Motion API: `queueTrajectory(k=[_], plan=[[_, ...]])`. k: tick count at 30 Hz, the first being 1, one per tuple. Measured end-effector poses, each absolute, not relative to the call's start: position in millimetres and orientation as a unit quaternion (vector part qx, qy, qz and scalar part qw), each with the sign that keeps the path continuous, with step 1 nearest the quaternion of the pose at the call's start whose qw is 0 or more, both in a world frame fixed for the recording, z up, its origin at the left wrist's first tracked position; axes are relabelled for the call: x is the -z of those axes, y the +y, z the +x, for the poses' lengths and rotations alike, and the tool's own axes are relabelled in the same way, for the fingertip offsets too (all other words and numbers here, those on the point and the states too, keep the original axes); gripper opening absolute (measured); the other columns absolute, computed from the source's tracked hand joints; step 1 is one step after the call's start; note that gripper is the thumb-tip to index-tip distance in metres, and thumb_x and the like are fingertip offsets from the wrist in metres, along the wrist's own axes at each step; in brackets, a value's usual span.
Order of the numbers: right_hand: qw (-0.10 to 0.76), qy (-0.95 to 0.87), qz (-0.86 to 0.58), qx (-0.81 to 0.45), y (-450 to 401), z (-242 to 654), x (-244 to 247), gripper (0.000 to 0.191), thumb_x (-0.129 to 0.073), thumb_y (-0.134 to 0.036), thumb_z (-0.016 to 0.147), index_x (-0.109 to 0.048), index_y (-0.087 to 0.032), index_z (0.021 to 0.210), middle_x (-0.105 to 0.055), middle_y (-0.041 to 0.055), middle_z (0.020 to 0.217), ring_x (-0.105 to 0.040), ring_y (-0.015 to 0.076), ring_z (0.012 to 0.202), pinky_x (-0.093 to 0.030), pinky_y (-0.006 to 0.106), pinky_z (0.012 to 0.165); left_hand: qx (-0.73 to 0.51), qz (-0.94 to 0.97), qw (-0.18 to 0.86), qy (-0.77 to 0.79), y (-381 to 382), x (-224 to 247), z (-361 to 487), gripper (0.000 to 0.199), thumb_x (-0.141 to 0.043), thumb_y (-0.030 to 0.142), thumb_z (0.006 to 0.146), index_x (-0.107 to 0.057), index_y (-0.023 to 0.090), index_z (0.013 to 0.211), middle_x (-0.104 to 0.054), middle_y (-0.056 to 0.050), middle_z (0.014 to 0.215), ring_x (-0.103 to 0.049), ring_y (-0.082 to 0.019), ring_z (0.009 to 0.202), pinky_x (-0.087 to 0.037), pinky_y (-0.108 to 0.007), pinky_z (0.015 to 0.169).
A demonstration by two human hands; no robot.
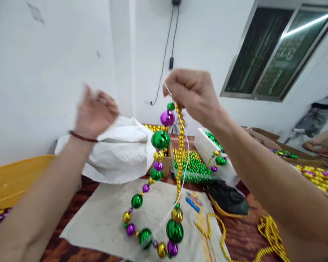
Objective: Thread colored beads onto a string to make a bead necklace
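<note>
In the head view, your right hand (192, 87) is closed in a pinch at the top of a beaded necklace (160, 140), which hangs in a loop in front of you. It carries green, purple and gold balls on one side and a run of small gold beads (181, 145) on the other, with a white string (188, 153) trailing beside them. Your left hand (95, 112) is raised well apart from it, blurred, loosely open with the fingers bent.

The necklace partly covers your view of a clear bin (192, 179) of green and gold beads. Beside that bin is a white foam box (203, 145); your right forearm crosses the things at the right. A white sheet (125, 156) is bunched behind your left wrist, and a yellow basket (24, 171) stands at far left. Nearer lie a blue tool (192, 205), a black plastic bag (228, 198) and a loose gold bead strand (273, 236).

Small marks beside your left forearm are too small to read.

You have a pale cloth (104, 211) spread over a dark reddish wood-grain table (248, 233). Beyond are white walls, a hanging cord with a black switch (171, 63) and a metal-framed window (278, 51).
</note>
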State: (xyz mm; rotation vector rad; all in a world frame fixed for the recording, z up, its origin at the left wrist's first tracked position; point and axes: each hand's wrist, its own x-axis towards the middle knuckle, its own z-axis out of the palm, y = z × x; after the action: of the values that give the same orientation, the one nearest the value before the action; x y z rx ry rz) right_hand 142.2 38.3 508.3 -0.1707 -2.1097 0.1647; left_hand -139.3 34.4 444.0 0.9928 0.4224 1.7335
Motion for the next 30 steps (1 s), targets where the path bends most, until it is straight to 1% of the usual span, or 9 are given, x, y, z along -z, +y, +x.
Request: queueTrajectory(k=[2, 5, 8, 11, 15, 20, 22, 26, 30], plan=[[0.476, -0.875, -0.044, -0.073, 30, 139, -511, 0.023, -0.055, -0.019, 0.095, -0.060, -0.018, 0.072, -0.045, -0.0030, 0.059, -0.039, 0.0098, 0.055, -0.032, 0.025, 0.049, -0.632, 0.475, 0.582, 0.191, 55, -437, -105, 0.034, -0.055, 0.037, 0.098, -0.063, 0.017, 0.072, -0.065, 0.001, 0.059, -0.064, -0.013, 0.060, -0.052, -0.026, 0.063], [0.460, -0.885, -0.020, -0.073, 21, 134, -514, 0.022, -0.056, -0.022, 0.094, -0.059, -0.018, 0.072, -0.045, -0.0037, 0.060, -0.039, 0.0092, 0.057, -0.033, 0.024, 0.052, -0.491, 0.604, 0.607, 0.162, 76, -428, -54, 0.015, -0.070, 0.028, 0.086, -0.069, 0.013, 0.085, -0.075, -0.008, 0.078, -0.071, -0.019, 0.074, -0.054, -0.032, 0.076], [0.441, -0.895, -0.013, -0.066, 15, 135, -516, 0.022, -0.055, -0.022, 0.094, -0.058, -0.018, 0.073, -0.046, -0.0042, 0.061, -0.040, 0.0081, 0.058, -0.033, 0.024, 0.053, -0.363, 0.646, 0.664, 0.101, 78, -425, -20, 0.028, -0.072, 0.034, 0.081, -0.071, 0.014, 0.100, -0.077, -0.013, 0.094, -0.072, -0.027, 0.094, -0.051, -0.042, 0.090], [0.428, -0.900, -0.030, -0.074, 13, 141, -517, 0.021, -0.055, -0.024, 0.094, -0.059, -0.018, 0.074, -0.043, -0.0048, 0.059, -0.037, 0.0079, 0.055, -0.030, 0.023, 0.049, -0.299, 0.632, 0.712, 0.061, 72, -425, -8, 0.045, -0.069, 0.045, 0.078, -0.069, 0.016, 0.113, -0.075, -0.016, 0.107, -0.069, -0.034, 0.106, -0.047, -0.050, 0.096], [0.430, -0.897, -0.043, -0.090, 12, 148, -522, 0.021, -0.057, -0.024, 0.093, -0.060, -0.018, 0.072, -0.039, -0.0050, 0.056, -0.034, 0.0084, 0.051, -0.028, 0.024, 0.046, -0.296, 0.631, 0.715, 0.046, 59, -429, -6, 0.057, -0.065, 0.057, 0.077, -0.066, 0.021, 0.122, -0.074, -0.016, 0.111, -0.070, -0.034, 0.102, -0.048, -0.049, 0.090], [0.427, -0.899, -0.062, -0.080, 8, 152, -534, 0.022, -0.059, -0.014, 0.089, -0.060, -0.017, 0.068, -0.040, -0.0057, 0.053, -0.035, 0.0072, 0.050, -0.028, 0.023, 0.045, -0.339, 0.664, 0.665, 0.041, 48, -443, 0, 0.061, -0.071, 0.066, 0.066, -0.069, 0.023, 0.109, -0.072, -0.007, 0.085, -0.068, -0.022, 0.073, -0.051, -0.037, 0.072], [0.423, -0.899, -0.096, -0.064, 7, 153, -541, 0.024, -0.059, -0.008, 0.088, -0.061, -0.016, 0.066, -0.040, -0.0069, 0.050, -0.035, 0.0059, 0.048, -0.027, 0.022, 0.044, -0.349, 0.680, 0.640, 0.078, 47, -452, 0, 0.054, -0.073, 0.061, 0.068, -0.070, 0.022, 0.105, -0.070, -0.004, 0.081, -0.066, -0.020, 0.070, -0.051, -0.034, 0.069], [0.420, -0.877, -0.232, 0.016, 8, 152, -554, 0.022, -0.061, -0.003, 0.086, -0.065, -0.014, 0.068, -0.044, -0.0083, 0.048, -0.037, 0.0032, 0.045, -0.024, 0.022, 0.042, -0.420, 0.709, 0.539, 0.176, 45, -472, -3, 0.029, -0.070, 0.044, 0.084, -0.070, 0.018, 0.096, -0.066, -0.003, 0.080, -0.063, -0.014, 0.068, -0.048, -0.029, 0.066], [0.387, -0.851, -0.335, 0.118, 13, 144, -565, 0.018, -0.057, -0.006, 0.087, -0.074, -0.013, 0.086, -0.047, -0.0082, 0.056, -0.039, 0.0018, 0.053, -0.026, 0.020, 0.046, -0.504, 0.747, 0.379, 0.211, 47, -495, -2, 0.021, -0.072, 0.033, 0.085, -0.063, 0.016, 0.076, -0.058, 0.000, 0.070, -0.049, -0.006, 0.054, -0.037, -0.024, 0.053]])
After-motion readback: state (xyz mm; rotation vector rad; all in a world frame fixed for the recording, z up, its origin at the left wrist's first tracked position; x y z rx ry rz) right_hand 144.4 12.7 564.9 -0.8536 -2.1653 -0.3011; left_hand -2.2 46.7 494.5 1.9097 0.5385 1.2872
